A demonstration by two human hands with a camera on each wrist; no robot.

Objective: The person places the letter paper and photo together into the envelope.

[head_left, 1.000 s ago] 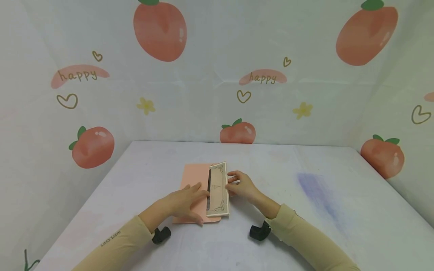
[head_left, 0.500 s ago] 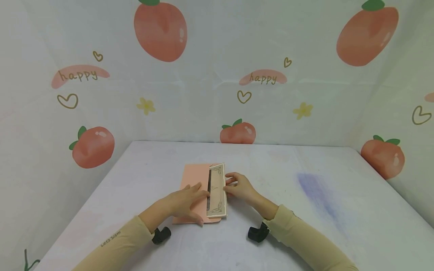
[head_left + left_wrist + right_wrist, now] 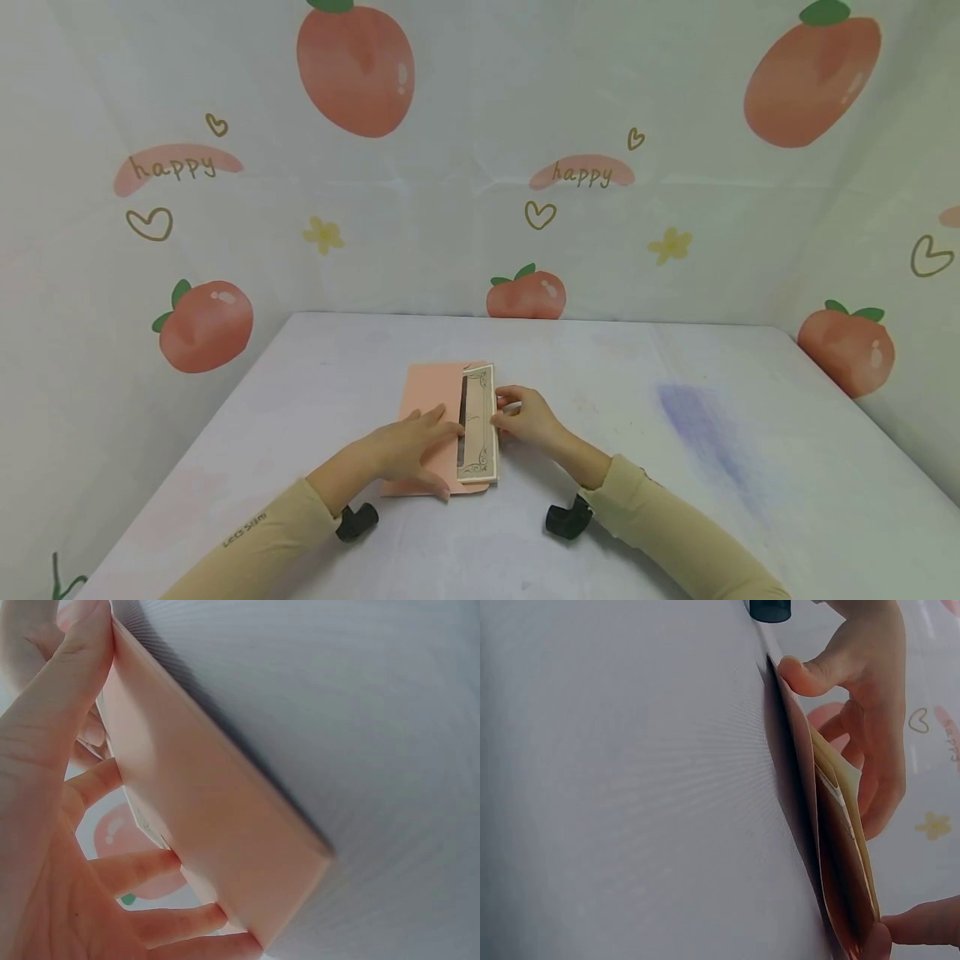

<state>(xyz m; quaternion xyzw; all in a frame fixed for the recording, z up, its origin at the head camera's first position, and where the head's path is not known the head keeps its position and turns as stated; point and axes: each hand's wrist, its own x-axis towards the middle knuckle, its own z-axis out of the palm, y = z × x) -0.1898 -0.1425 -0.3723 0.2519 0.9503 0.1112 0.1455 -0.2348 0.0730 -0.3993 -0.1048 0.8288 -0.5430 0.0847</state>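
A pink envelope lies flat near the middle of the table. Out of its right side shows a cream card with ornate corner scrolls; the card's left part is hidden inside. My left hand rests on the envelope with fingers spread and straight, and the left wrist view shows those fingertips along the envelope's face. At the card's right edge my right hand pinches it between thumb and fingers. From the right wrist view, the envelope's mouth gapes and the card's layered edge sits in it.
Black wrist devices hang below both sleeves. The white table carries a purple smear on the right. Behind it stands a pale backdrop printed with fruit, hearts and lettering.
My right hand has moved a little left with the card, and a narrower strip of the card shows outside the envelope. My left hand has stayed in place.
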